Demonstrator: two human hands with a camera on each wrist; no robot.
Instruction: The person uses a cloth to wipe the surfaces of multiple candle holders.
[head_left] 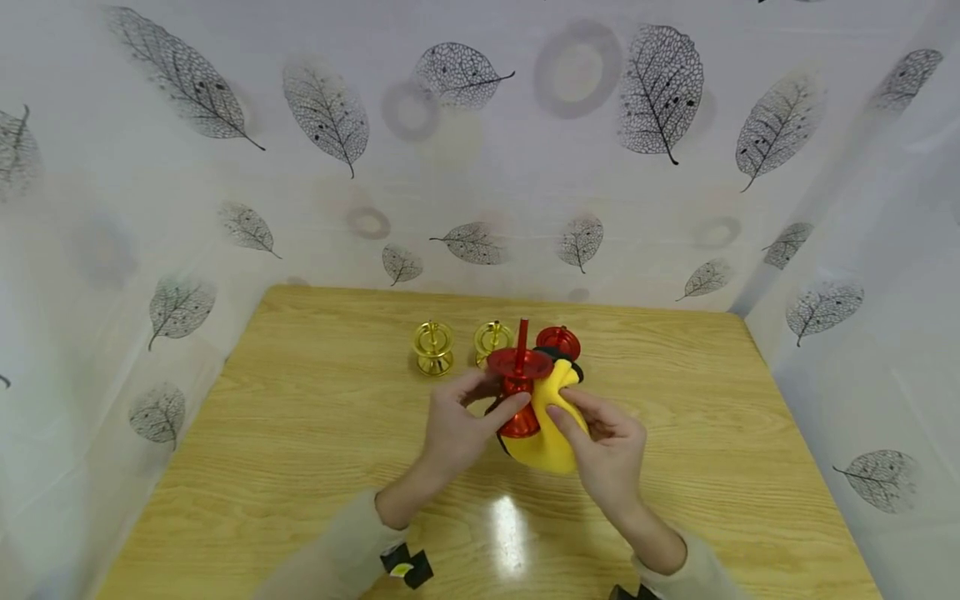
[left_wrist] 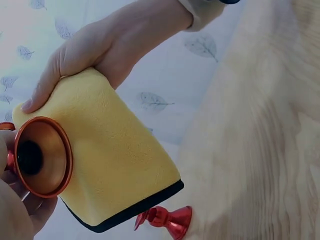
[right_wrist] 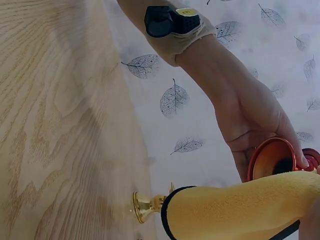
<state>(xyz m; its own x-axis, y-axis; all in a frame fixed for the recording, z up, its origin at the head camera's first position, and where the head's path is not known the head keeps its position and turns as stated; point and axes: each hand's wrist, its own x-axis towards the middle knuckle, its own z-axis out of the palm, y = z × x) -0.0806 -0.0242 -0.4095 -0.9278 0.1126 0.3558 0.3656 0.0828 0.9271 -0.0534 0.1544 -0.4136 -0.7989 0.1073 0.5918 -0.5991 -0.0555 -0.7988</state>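
A shiny red candle holder [head_left: 519, 363], with a cup-like dish, a tall central stem and a flared hollow base, is held upright above the table by my left hand [head_left: 457, 429]. The fingers and thumb grip it around its waist. Beside it, my right hand [head_left: 615, 462] pinches a yellow cloth [head_left: 546, 450] with black edging between thumb and fingers. The cloth hangs against the holder's right side. In the left wrist view the holder's hollow base [left_wrist: 50, 160] faces the camera, with the cloth spread behind it. Part of the right hand's fingers is hidden.
Two gold candle holders [head_left: 433, 348] stand on the wooden table [head_left: 315, 400] towards the back. Another red candle holder [head_left: 558, 340] stands to their right, partly behind the cloth. A leaf-patterned white curtain [head_left: 517, 183] surrounds the table's back and sides.
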